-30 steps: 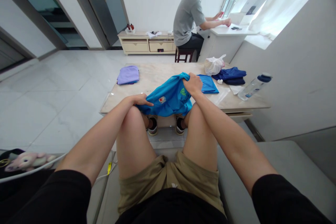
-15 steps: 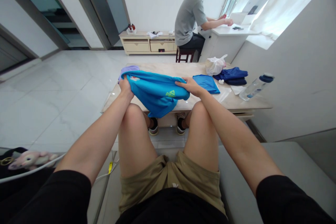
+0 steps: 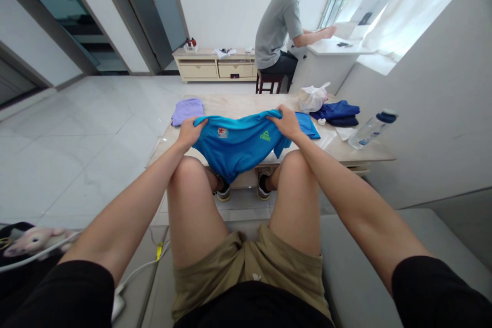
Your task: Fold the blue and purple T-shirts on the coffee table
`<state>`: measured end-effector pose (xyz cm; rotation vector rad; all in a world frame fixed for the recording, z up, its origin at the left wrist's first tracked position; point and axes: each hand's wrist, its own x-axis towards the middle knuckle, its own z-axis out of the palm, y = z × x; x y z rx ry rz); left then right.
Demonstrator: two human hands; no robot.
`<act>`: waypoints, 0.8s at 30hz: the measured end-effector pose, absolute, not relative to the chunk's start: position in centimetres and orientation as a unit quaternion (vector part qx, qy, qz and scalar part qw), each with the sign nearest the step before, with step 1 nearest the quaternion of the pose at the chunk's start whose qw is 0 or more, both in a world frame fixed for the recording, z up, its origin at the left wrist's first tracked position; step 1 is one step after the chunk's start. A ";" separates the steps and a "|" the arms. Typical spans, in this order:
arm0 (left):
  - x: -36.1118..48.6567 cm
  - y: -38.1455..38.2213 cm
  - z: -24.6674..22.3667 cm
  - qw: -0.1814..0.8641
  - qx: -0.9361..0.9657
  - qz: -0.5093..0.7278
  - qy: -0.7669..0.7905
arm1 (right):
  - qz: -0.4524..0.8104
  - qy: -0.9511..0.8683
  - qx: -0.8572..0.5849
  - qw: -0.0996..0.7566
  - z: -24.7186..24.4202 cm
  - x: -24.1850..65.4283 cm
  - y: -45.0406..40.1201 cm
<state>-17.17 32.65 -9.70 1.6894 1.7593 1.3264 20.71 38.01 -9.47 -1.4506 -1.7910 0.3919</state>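
A blue shirt (image 3: 242, 146) with a small red-and-white badge and a green logo hangs between my hands, above my knees and the near edge of the table (image 3: 242, 102). My left hand (image 3: 189, 133) is closed on one upper corner of the cloth. On the other side, my right hand (image 3: 286, 122) pinches the top edge near the green logo. The shirt's lower part droops in folds between my knees. Past my left hand lies a folded purple cloth (image 3: 187, 111). Partly behind my right hand is a folded blue cloth (image 3: 308, 125).
Toward the table's right side are a white plastic bag (image 3: 313, 97), folded dark blue clothing (image 3: 338, 111) and a clear water bottle (image 3: 371, 130). Beyond, a person (image 3: 279, 25) sits on a stool at a white desk (image 3: 334, 48). A cable (image 3: 142, 266) lies on the sofa.
My hands have spread farther apart and turned the shirt, so its badge and logo face me. The purple cloth, partly covered before, is now in fuller view.
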 end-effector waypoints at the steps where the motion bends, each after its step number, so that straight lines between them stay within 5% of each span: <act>1: -17.5 32.6 -8.9 0.172 0.613 0.465 0.615 | 0.150 -0.719 -0.551 0.397 -8.3 21.4 38.2; 5: -20.0 32.7 -4.6 0.086 0.621 0.538 0.564 | 0.155 -0.744 -0.481 0.438 -2.5 24.7 39.4; 8: -22.0 32.5 -1.8 0.067 0.655 0.505 0.558 | 0.146 -0.784 -0.464 0.387 0.8 26.4 39.8; 15: -24.2 30.9 0.5 -0.054 0.657 0.475 0.582 | 0.006 -0.766 -0.466 0.443 1.9 27.2 39.5; 19: -25.8 30.2 1.8 -0.075 0.640 0.414 0.643 | -0.007 -0.762 -0.507 0.403 2.2 27.6 39.0; 24: -27.8 28.6 4.9 -0.162 0.623 0.377 0.665 | -0.086 -0.741 -0.465 0.477 6.3 29.3 37.2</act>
